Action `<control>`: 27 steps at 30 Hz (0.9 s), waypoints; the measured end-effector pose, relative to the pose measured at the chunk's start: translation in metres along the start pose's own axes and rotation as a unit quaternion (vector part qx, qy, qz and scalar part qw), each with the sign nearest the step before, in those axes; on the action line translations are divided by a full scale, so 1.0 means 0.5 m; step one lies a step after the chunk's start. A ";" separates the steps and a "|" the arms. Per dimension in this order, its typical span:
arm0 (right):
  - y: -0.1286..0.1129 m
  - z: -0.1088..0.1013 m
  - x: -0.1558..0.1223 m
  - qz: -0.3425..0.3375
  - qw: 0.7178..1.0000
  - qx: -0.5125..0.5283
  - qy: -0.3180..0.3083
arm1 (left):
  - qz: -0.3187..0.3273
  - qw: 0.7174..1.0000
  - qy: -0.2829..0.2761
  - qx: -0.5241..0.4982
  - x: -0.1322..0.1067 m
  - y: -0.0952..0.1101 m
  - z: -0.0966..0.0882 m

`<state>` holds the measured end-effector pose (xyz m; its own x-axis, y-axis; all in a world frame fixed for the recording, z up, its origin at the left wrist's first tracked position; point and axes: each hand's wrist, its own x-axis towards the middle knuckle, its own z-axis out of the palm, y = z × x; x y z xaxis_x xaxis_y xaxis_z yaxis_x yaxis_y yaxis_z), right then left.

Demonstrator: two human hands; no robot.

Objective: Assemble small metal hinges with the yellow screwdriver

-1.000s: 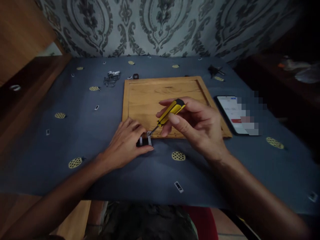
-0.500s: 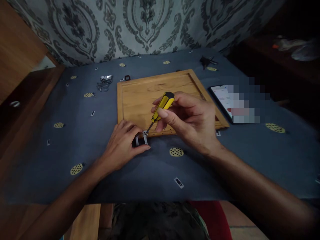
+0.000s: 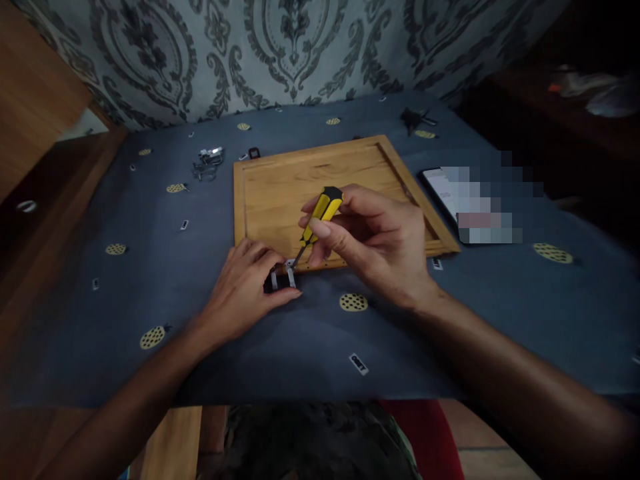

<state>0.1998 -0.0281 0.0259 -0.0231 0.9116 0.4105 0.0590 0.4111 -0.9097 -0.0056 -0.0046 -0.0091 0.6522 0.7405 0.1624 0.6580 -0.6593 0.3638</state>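
Screwdriver (image 3: 323, 215) handle eased slightly toward left hand (image 3: 245, 277); tip remains at metal fitting (image 3: 291, 276), so work there apparently continues. Right hand (image 3: 385, 243) pinches handle; left, half-curled, clasps fitting against wooden board (image 3: 300, 177).

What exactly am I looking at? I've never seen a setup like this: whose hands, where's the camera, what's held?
There's no machine: these are one person's bare hands, seen by a camera worn on the head, looking forward and down. The right hand holds a screwdriver with a yellow-and-black handle; its tip points down at a small silver metal fitting at the near edge of a rectangular framed wooden panel. The left hand is around that fitting; how firmly, I can't tell. The panel lies on a dark blue pineapple-print cloth. Farther left are loose shiny metal pieces; to the right, a dark-edged phone, its screen partly blurred.
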 end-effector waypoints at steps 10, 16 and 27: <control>0.005 0.004 0.001 0.019 0.999 0.031 -0.010 | -0.011 1.000 -0.002 -0.010 0.002 0.002 -0.001; 0.010 0.002 0.004 0.043 0.996 0.064 -0.039 | -0.014 1.000 -0.006 -0.012 0.002 0.003 -0.003; 0.018 0.013 0.039 0.051 0.993 0.085 -0.071 | -0.007 1.000 -0.004 -0.004 0.000 -0.003 0.000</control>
<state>0.1935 -0.0067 0.0253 -0.1672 0.9348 0.3132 -0.1007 0.2998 -0.9487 -0.0064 -0.0037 -0.0096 0.6460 0.7485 0.1501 0.6643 -0.6480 0.3726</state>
